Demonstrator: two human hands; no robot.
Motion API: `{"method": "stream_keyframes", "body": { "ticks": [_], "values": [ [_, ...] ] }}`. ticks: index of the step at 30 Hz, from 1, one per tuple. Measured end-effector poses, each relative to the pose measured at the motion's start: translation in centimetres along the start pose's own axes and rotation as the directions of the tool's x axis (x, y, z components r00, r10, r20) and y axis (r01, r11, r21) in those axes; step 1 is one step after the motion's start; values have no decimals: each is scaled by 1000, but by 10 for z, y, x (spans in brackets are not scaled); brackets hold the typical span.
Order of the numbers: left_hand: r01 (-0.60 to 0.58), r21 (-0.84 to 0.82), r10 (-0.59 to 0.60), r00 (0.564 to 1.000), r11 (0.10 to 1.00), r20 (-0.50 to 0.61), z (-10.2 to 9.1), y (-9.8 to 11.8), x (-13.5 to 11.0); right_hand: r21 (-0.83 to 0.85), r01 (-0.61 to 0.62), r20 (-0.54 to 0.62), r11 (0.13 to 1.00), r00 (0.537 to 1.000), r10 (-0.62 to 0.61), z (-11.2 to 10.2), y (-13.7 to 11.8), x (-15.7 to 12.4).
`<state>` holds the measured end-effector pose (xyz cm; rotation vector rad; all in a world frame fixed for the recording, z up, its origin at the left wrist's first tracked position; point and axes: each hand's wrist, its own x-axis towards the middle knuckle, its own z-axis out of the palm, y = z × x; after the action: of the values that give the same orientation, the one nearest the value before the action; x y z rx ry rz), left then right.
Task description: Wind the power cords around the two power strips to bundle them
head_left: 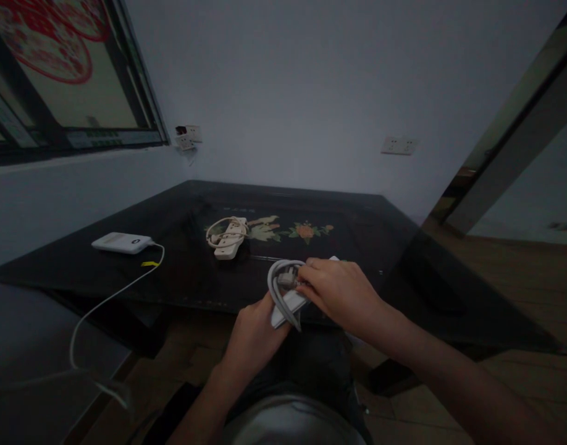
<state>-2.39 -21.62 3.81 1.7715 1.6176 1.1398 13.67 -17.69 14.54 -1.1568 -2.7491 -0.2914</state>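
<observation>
Just over the near edge of the dark table I hold a white power strip (293,303), tilted, with its grey cord (275,283) looped round it. My left hand (254,330) grips the strip's lower left end, its fingers partly hidden beneath. Across the upper right part lies my right hand (341,287), fingers bent and closed by the grey plug (289,277); whether they pinch the plug or the cord beside it is hard to see. Farther back on the table rests a second, cream power strip (231,240), wound in its own cord.
A white device (122,242) lies on the table's left side, its white cable (121,289) hanging over the front edge. A yellow tag (149,264) is near the cable. Wall sockets (399,146) sit behind the black table (357,213).
</observation>
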Motion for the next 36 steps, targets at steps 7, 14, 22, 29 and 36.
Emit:
{"method": "stream_keyframes", "body": {
  "ticks": [7, 14, 22, 29, 36],
  "values": [
    [-43, -49, 40, 998, 998, -52, 3, -3, -2, -124, 18, -153, 992, 987, -37, 9, 3, 14],
    [-8, -143, 4, 1000, 990, -28, 5, -5, -3, 98, -78, 214, 992, 975, 55, 8, 18, 30],
    [-37, -54, 41, 997, 998, 64, 7, -8, -1, 803, -71, 169, 592, 979, -113, 24, 41, 48],
    [-58, -138, 75, 990, 989, 119, 6, -5, 0, 975, -219, 219, 16, 975, 32, 23, 41, 50],
    [38, -258, 36, 960, 965, 277, -2, 2, -6, 994, -50, 77, -96, 950, 302, 14, 73, 83]
  ]
}}
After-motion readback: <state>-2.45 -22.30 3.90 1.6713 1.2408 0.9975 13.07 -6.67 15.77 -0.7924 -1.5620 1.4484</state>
